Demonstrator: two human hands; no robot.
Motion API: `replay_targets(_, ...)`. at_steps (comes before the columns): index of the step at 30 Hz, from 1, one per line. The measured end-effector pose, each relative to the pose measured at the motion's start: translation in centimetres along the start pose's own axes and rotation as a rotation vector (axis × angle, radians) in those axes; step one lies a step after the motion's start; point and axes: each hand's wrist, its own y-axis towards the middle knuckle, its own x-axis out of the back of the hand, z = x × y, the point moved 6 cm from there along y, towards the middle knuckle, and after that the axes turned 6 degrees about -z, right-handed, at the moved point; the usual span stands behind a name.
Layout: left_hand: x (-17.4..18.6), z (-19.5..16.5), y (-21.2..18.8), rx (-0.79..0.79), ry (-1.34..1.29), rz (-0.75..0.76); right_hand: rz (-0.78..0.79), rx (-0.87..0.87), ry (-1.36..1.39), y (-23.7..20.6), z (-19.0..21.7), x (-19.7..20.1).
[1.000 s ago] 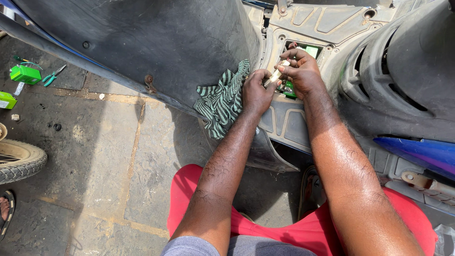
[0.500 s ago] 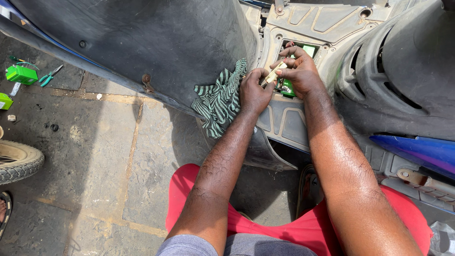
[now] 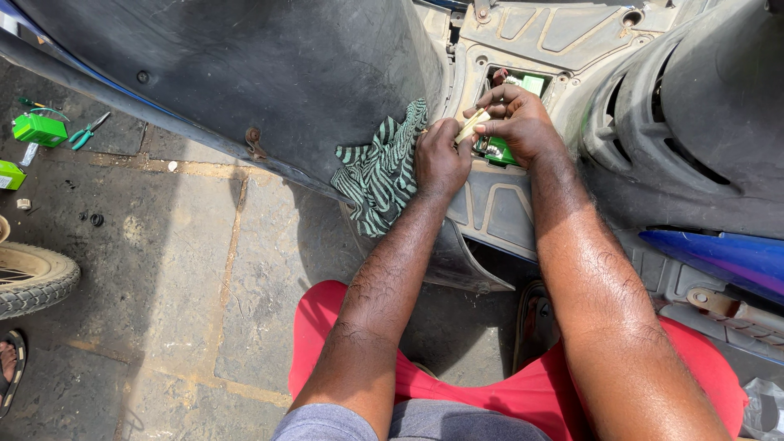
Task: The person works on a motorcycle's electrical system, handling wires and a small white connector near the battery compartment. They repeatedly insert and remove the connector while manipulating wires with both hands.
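Left hand (image 3: 441,155) fisted around striped rag (image 3: 380,167); right hand (image 3: 518,122) pinches pale stick (image 3: 472,126) (tip hidden).

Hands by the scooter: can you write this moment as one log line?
left hand: holds striped rag and pale stick-like piece | right hand: fingers at green part in scooter floor compartment | pliers on ground

Cloth (image 3: 380,167) left of hands at scooter (image 3: 245,73) compartment (image 3: 510,114); pliers (image 3: 86,131), tyre (image 3: 33,278) far left on ground
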Motion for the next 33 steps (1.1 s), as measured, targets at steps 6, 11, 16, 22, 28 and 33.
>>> replay_targets(6, -0.4, 0.4, 0.1, 0.052, -0.010, 0.054, -0.102, -0.050, -0.052, -0.3, 0.6, 0.8)
replay_targets(11, -0.3, 0.2, 0.0, -0.027, 0.008, 0.015, -0.165, -0.126, -0.038, -0.2, 0.5, 1.0)
replay_targets(16, -0.3, 0.1, 0.0, -0.040, 0.003, 0.012, -0.217, -0.124, -0.028, 0.1, 0.3, 1.4)
replay_targets(22, -0.4, 0.1, -0.2, -0.022, -0.030, 0.021, -0.225, -0.128, 0.007, 0.2, -0.5, 2.2)
replay_targets(28, -0.6, 0.3, -0.3, -0.046, -0.065, -0.018, -0.232, -0.092, -0.011, 0.4, -0.7, 2.6)
replay_targets(33, -0.8, 0.9, -0.3, -0.003, -0.083, -0.019, -0.217, -0.081, 0.050, 0.5, -1.2, 2.0)
